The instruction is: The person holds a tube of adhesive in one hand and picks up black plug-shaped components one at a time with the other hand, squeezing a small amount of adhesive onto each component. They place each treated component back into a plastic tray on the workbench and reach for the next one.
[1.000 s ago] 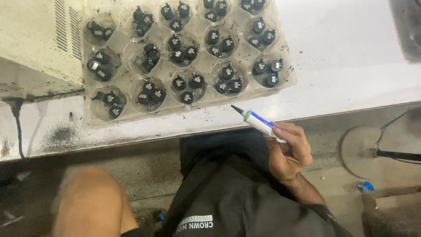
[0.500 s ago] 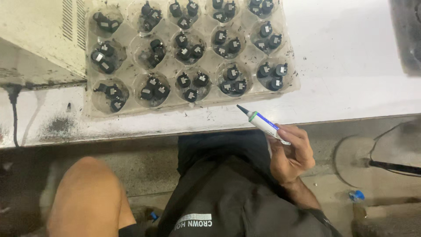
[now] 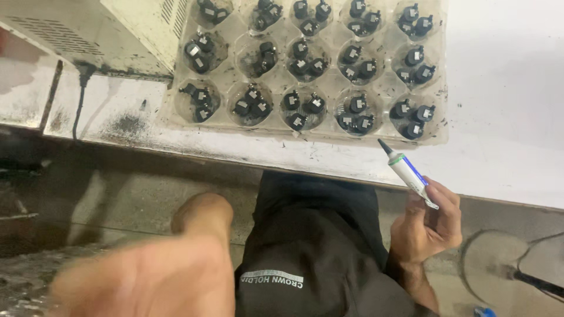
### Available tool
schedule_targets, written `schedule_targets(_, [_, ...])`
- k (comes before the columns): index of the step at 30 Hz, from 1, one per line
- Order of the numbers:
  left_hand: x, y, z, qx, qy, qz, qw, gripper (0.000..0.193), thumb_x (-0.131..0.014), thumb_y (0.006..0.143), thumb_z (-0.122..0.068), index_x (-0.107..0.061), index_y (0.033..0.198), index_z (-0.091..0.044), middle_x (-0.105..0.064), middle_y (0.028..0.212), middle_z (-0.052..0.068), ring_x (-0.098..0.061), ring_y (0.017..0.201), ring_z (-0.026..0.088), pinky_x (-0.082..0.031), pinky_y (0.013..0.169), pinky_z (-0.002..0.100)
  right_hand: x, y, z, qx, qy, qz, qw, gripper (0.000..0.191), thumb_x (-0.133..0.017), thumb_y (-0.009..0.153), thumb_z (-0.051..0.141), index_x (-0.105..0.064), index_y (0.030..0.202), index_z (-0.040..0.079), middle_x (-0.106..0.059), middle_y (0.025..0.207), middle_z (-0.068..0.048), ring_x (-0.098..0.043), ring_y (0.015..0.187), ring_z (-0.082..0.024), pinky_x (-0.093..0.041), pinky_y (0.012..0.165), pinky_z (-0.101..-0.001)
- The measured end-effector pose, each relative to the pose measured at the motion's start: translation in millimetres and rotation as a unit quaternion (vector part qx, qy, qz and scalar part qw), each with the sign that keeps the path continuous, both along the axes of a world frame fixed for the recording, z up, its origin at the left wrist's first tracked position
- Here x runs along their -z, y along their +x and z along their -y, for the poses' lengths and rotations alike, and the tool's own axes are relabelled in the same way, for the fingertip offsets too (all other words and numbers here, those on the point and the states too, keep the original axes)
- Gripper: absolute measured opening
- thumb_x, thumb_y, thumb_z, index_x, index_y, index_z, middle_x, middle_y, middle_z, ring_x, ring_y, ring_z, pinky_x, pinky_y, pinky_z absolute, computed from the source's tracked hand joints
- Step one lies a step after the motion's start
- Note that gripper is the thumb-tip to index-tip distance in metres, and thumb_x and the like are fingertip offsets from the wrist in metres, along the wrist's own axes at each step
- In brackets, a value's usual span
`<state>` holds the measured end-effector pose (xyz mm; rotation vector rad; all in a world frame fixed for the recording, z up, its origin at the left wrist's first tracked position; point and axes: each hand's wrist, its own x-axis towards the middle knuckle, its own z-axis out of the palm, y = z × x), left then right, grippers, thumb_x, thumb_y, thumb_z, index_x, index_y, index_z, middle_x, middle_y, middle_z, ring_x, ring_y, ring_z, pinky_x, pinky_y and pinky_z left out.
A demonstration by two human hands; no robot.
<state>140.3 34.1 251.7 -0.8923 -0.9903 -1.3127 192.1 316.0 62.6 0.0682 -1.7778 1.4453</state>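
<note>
My right hand [image 3: 426, 226] is shut on a white syringe-like tube [image 3: 409, 173] with a blue and green band. Its dark tip points up-left toward the near right corner of a clear plastic tray [image 3: 443, 88]. The tray's round cups hold small black parts [image 3: 355, 111], two or three to a cup. The tip hovers just short of the tray's edge, over the white worktop [image 3: 505, 117]. A blurred skin-coloured shape at bottom left looks like my left hand [image 3: 135, 282], below my bare knee [image 3: 200, 214]. Its fingers cannot be made out.
A grubby white machine housing [image 3: 117, 35] stands at the back left beside the tray, with a dark cable [image 3: 76, 100] hanging over the worktop's edge. My black shorts [image 3: 311, 252] fill the middle. A cable [image 3: 534, 282] lies on the floor at right.
The view has swung so the tray sits further right and lower. My right hand keeps the tube pointed at the tray. The blurred shape has come into view at bottom left.
</note>
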Motion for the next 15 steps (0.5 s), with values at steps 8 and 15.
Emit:
schedule_targets(8, [127, -223, 18, -0.192, -0.188, 0.377, 0.886, 0.016, -0.076, 0.104, -0.014, -0.069, 0.118, -0.009, -0.071, 0.115, 0.004, -0.067, 0.097, 0.018, -0.056, 0.079, 0.032, 0, 1, -1, 0.024, -0.019, 0.027, 0.999, 0.014, -0.066, 0.113, -0.012, -0.061, 0.124, -0.004, -0.068, 0.126, -0.022, -0.07, 0.119, -0.024, -0.06, 0.101, -0.031])
schedule_targets(15, [190, -358, 18, -0.296, -0.307, 0.476, 0.769, 0.022, -0.078, 0.089, -0.027, -0.072, 0.101, -0.009, -0.072, 0.103, 0.012, -0.068, 0.097, 0.035, -0.056, 0.084, 0.047, 11, -2, -2, 0.026, -0.013, 0.004, 1.0, 0.014, -0.071, 0.109, -0.013, -0.064, 0.118, -0.004, -0.064, 0.126, -0.02, -0.066, 0.115, -0.021, -0.059, 0.099, -0.0297])
